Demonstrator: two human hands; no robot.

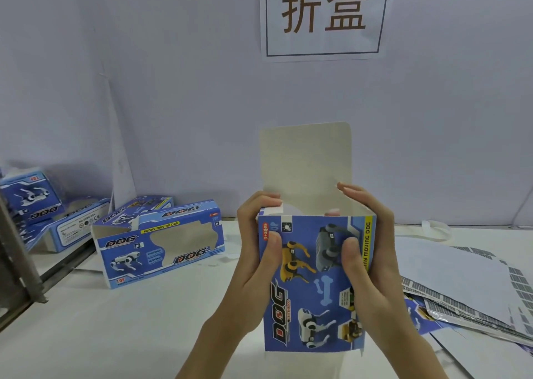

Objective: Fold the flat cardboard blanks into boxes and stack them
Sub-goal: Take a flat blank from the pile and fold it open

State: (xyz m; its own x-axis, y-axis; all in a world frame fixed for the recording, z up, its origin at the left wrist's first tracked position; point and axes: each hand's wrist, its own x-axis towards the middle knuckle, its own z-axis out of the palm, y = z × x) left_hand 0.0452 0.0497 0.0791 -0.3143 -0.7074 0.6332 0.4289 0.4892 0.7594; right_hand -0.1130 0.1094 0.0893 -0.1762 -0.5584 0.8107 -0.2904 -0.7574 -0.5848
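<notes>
Holding: both hands are gripping one upright blue toy-dog box [315,283] in mid-air, above the near edge of the white counter [161,315].
Box state: its body is standing open as a tube; the tall plain lid flap [305,165] is pointing straight up, not yet tucked in.
Left hand [256,251]: it is curling round the box's left edge, thumb pressing the printed front, fingers reaching over the top corner onto a small side flap [272,210].
Right hand [364,251]: it is wrapping the right edge the same way, thumb lying on the front, fingertips hooking over the rim.
Likely step: side flaps are probably being folded inward before the lid closes.
Risk, crushing: thumbs pressing hard on the hollow front could be denting the panel.
Risk, misfold: closing the lid before both side flaps are lying flat could be jamming or creasing the tuck tab.
Risk, bottom: whether the lower end is closed cannot be told; if it is loose, the box could be collapsing.
Finished boxes [161,246]: several are lying at the left, loosely piled.
Flat blanks [461,289]: a fanned heap is waiting at the right, near the right forearm, which could be knocking it.
</notes>
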